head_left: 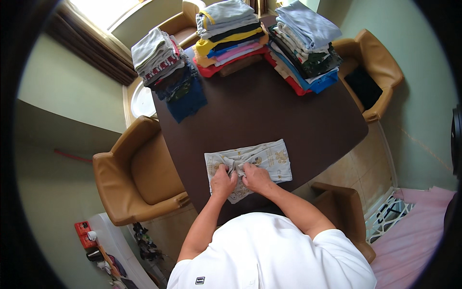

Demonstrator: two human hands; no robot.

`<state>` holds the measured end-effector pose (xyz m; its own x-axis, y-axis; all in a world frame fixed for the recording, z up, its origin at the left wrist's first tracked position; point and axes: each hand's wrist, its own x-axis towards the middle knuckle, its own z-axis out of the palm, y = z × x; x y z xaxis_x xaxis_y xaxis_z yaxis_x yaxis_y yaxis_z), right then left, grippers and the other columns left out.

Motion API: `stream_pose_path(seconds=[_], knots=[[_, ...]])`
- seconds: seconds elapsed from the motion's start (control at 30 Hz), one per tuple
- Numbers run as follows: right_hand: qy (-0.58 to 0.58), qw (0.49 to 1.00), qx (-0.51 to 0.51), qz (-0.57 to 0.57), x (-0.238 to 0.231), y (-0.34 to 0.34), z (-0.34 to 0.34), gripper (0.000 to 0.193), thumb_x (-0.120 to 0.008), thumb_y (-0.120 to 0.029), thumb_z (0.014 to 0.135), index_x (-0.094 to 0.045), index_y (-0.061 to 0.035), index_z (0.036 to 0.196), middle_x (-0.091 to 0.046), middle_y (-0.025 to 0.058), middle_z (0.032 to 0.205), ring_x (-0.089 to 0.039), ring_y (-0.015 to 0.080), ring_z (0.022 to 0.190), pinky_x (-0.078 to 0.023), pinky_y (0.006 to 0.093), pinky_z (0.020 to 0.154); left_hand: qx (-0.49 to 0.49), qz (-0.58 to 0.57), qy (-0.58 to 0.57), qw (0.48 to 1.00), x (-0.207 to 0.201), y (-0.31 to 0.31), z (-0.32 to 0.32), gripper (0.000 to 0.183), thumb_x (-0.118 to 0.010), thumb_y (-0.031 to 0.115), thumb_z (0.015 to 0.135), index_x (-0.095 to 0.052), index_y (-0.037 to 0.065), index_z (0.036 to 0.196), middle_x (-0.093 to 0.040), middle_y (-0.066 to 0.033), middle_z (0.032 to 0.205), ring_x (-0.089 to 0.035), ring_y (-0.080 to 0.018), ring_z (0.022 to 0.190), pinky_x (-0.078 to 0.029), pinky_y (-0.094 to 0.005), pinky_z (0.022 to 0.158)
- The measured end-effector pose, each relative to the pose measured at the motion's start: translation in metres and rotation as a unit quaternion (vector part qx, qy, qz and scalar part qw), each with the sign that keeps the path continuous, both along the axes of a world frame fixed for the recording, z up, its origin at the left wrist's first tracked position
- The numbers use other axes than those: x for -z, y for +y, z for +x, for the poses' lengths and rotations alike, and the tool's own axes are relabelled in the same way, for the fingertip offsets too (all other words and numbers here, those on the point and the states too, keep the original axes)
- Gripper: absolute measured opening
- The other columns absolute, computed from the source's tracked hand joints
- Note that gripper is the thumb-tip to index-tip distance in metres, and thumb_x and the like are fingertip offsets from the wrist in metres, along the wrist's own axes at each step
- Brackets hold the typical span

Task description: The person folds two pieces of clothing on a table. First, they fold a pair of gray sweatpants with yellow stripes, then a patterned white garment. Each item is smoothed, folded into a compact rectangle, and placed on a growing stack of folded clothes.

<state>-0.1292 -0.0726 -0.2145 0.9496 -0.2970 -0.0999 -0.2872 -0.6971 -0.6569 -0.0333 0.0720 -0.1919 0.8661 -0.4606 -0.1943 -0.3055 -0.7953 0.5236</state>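
A cream-white garment [273, 161] with a small tan and grey print lies folded flat near the front edge of the dark brown table; its exact kind is not clear. My left hand [224, 181] grips its cloth left of the middle, fingers closed. Just to the right, my right hand [256, 177] pinches the same fabric. Between the two hands the cloth is bunched up into a small gathered ridge. Both fingertips are partly hidden in the folds.
Along the far side of the table [250, 113] stand three stacks of folded clothes: a left stack [156, 55], a middle stack [231, 38] and a right stack [305, 48]. Tan chairs surround it, including a left chair [149, 168] and a right chair [375, 62].
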Motion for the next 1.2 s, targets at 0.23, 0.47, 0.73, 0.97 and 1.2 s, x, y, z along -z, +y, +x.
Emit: stream_pose_path(seconds=[0.23,0.47,0.73,0.97,1.2], knots=[[-0.020,1.000,0.024,-0.002,0.006,0.005,-0.002,0.022,-0.064,-0.020,0.087,-0.056,-0.0045,0.101,-0.070,0.0193,0.095,-0.069,0.0427,0.085,-0.056,0.0543,0.072,0.000,-0.003,-0.001,1.000,-0.002,0.001,-0.002,0.039,-0.070,0.033,0.087,-0.061,0.004,0.112,-0.071,-0.0246,0.104,-0.069,-0.0468,0.094,-0.055,-0.0543,0.084],[-0.052,0.968,0.169,0.180,-0.002,-0.025,-0.017,0.013,-0.064,-0.013,0.090,-0.061,-0.0057,0.100,-0.069,0.0125,0.075,-0.070,0.0287,0.071,-0.054,0.0429,0.064,0.001,0.008,0.017,1.000,0.002,0.004,-0.002,0.042,-0.070,0.032,0.086,-0.060,0.005,0.116,-0.070,-0.0237,0.111,-0.069,-0.0463,0.098,-0.054,-0.0548,0.085],[-0.179,0.840,0.358,0.368,-0.021,-0.115,-0.080,0.012,-0.068,-0.012,0.092,-0.062,-0.0043,0.098,-0.062,0.0000,0.086,-0.057,0.0073,0.072,-0.050,0.0261,0.063,0.001,0.023,0.033,0.999,-0.004,0.003,0.000,0.043,-0.071,0.032,0.087,-0.061,0.005,0.118,-0.071,-0.0222,0.112,-0.070,-0.0447,0.099,-0.055,-0.0539,0.087],[-0.327,0.694,0.523,0.372,-0.031,-0.206,-0.138,0.009,-0.064,-0.011,0.092,-0.061,-0.0071,0.100,-0.063,-0.0012,0.092,-0.058,0.0087,0.080,-0.049,0.0268,0.068,-0.001,0.019,0.030,0.999,-0.003,0.003,0.000,0.043,-0.071,0.033,0.086,-0.059,0.005,0.115,-0.071,-0.0238,0.107,-0.070,-0.0442,0.098,-0.055,-0.0523,0.087],[-0.180,0.913,0.362,0.059,-0.022,-0.149,-0.107,0.016,-0.067,-0.008,0.088,-0.061,-0.0042,0.103,-0.062,0.0068,0.093,-0.061,0.0188,0.084,-0.052,0.0345,0.075,0.001,0.014,0.021,1.000,-0.001,0.004,0.000,0.043,-0.071,0.033,0.086,-0.058,0.004,0.115,-0.072,-0.0232,0.107,-0.070,-0.0443,0.097,-0.055,-0.0526,0.086]])
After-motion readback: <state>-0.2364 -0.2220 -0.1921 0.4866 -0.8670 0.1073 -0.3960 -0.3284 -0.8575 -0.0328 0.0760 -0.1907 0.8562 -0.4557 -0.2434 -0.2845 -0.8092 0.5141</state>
